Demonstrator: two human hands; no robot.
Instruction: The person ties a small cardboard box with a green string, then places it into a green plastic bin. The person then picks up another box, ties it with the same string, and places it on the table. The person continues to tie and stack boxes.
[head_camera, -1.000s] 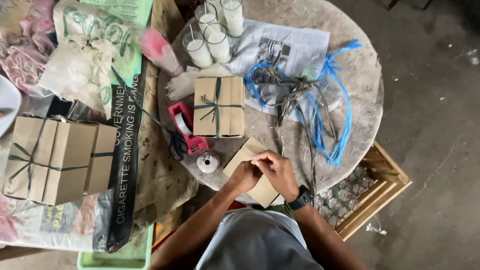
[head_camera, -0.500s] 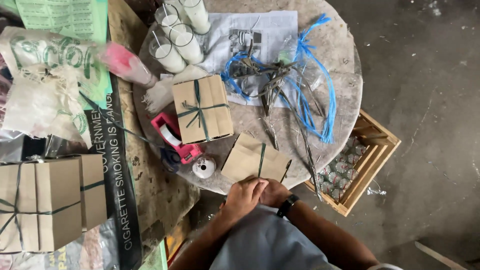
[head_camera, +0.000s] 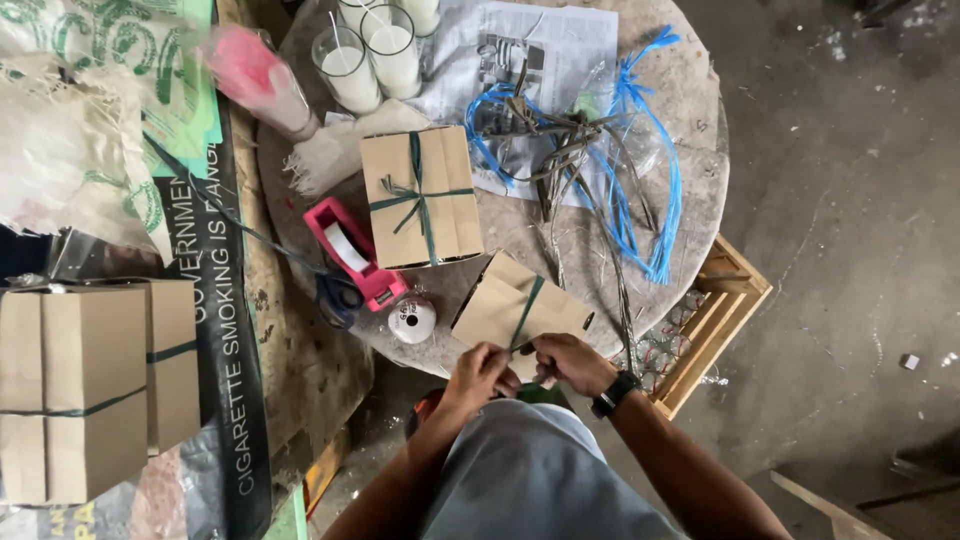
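Observation:
A flat brown paper package (head_camera: 500, 300) lies tilted at the near edge of the round table (head_camera: 700, 190), with a dark green ribbon (head_camera: 527, 305) running across it. My left hand (head_camera: 478, 375) and my right hand (head_camera: 568, 362) meet at the package's near edge. Each pinches the ribbon's end there. My right wrist carries a black watch (head_camera: 613, 393). Farther back lies a second brown package (head_camera: 420, 195), tied crosswise with green ribbon.
Left of the packages are a pink tape dispenser (head_camera: 355, 250), blue-handled scissors (head_camera: 338, 295) and a small white roll (head_camera: 411, 320). Glass candles (head_camera: 370, 55), newspaper (head_camera: 565, 50) and blue strands (head_camera: 640, 170) fill the back. A wooden crate (head_camera: 715, 320) stands lower right, cardboard boxes (head_camera: 90, 390) left.
My hands have come off the top of the package and drawn together at its near edge, now pinching the ribbon. My head has shifted, so the table sits differently in view.

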